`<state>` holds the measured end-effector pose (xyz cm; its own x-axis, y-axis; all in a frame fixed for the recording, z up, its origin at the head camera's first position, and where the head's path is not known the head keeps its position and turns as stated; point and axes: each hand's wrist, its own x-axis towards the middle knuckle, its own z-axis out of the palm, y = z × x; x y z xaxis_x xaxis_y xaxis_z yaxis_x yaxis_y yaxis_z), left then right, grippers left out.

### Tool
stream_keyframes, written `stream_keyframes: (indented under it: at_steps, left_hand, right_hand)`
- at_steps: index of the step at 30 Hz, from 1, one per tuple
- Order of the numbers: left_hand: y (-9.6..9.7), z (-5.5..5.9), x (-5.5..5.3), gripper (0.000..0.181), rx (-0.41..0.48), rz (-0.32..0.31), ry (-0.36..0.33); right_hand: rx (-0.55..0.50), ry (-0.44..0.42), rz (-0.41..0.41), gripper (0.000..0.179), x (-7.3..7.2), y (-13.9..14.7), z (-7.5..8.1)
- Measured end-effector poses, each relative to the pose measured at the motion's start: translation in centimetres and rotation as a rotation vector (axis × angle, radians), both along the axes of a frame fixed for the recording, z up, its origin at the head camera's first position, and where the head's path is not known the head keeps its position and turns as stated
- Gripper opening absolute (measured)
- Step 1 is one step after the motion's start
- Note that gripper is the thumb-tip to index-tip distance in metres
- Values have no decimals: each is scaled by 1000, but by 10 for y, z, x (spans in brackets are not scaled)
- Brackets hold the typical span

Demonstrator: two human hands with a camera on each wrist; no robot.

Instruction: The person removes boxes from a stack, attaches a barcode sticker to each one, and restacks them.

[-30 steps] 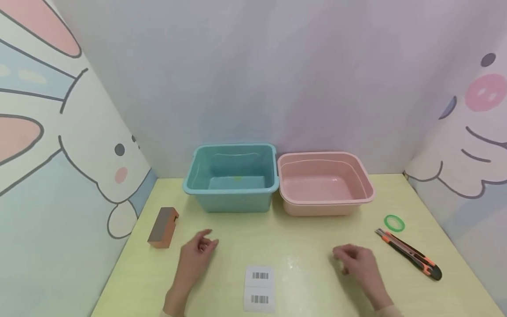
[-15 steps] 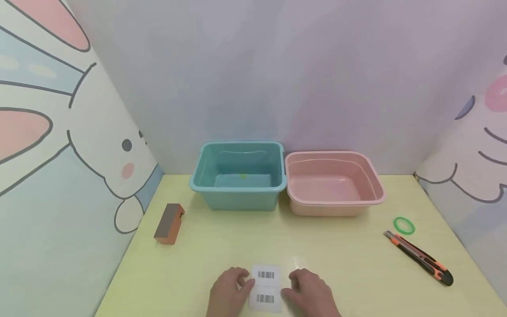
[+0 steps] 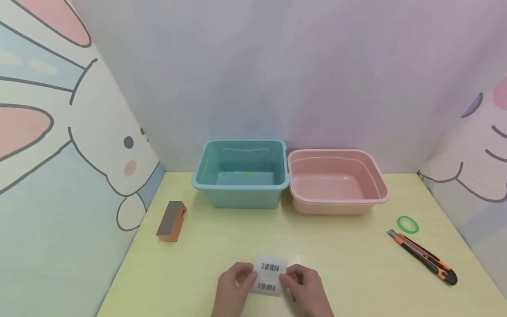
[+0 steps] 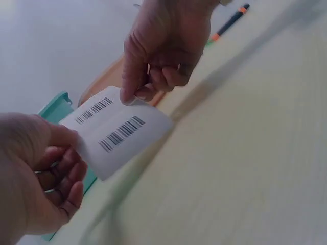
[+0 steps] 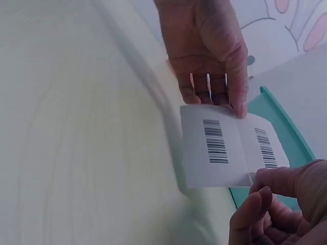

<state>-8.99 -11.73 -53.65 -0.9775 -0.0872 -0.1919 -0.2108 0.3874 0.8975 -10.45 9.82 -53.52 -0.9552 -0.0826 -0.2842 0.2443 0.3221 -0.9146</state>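
A thin white label sheet (image 3: 269,278), smooth and slightly bowed, bore two rows of black barcodes. The left hand (image 3: 233,288) pinched one side edge between thumb and fingers, and the right hand (image 3: 305,288) pinched the opposite edge the same way, near the front of the pale yellow, faintly grained table (image 3: 348,259). Beyond stood a glossy teal plastic basin (image 3: 243,198), squarish with a rolled rim, and just beside it a shallower, rounder-cornered pink plastic basin (image 3: 334,208). On the left lay a notched orange-brown block (image 3: 170,221) with a flat grey top; on the right, a slim green ring (image 3: 399,223) near a black-and-orange utility knife (image 3: 421,255) with a metal tip. The right wrist view brought out a line across the sheet between the barcodes; both wrist views showed the sheet raised off the table. The head view alone took in both basins whole.
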Motion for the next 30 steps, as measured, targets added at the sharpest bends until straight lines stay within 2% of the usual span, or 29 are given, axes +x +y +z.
stream_keyframes:
  at_steps: [2,5,7,8,10,13,15,16,18,20,23,27,30]
  left_hand:
    - [0,8,-3,23,75,4,9]
    - [-1,16,-5,22,113,-5,23]
    - [-1,19,-6,23,137,-14,19]
    - [-1,19,-7,24,150,-18,12]
    - [-2,19,-7,26,175,-18,-8]
    - [-2,17,-6,26,207,-24,-29]
    - [-1,16,-5,26,211,-49,-26]
    - [-1,15,-5,25,210,-69,-24]
    - [1,15,-5,25,211,-117,-14]
    - [3,15,-5,26,213,-159,7]
    - [5,16,-5,26,204,-186,51]
    - [4,19,-2,27,157,-206,165]
    - [3,20,-1,22,80,-254,261]
  right_hand:
    - [-95,-36,-15,19,-4,2,5]
    - [-167,-70,-45,22,-8,3,12]
    - [-169,-44,-79,22,-8,2,14]
    - [-141,11,-95,20,-8,1,14]
    - [-47,224,-104,22,-6,-2,12]
    - [168,674,-85,34,-5,-6,5]
    - [258,950,-33,31,-6,-8,1]
    - [270,1042,7,25,-7,-9,0]
    - [247,1166,103,13,-10,-11,-2]
    - [213,1232,176,22,-13,-13,-3]
    - [164,1259,240,28,-14,-15,-5]
    - [129,1239,263,26,-14,-14,-10]
    - [106,1218,261,23,-14,-13,-11]
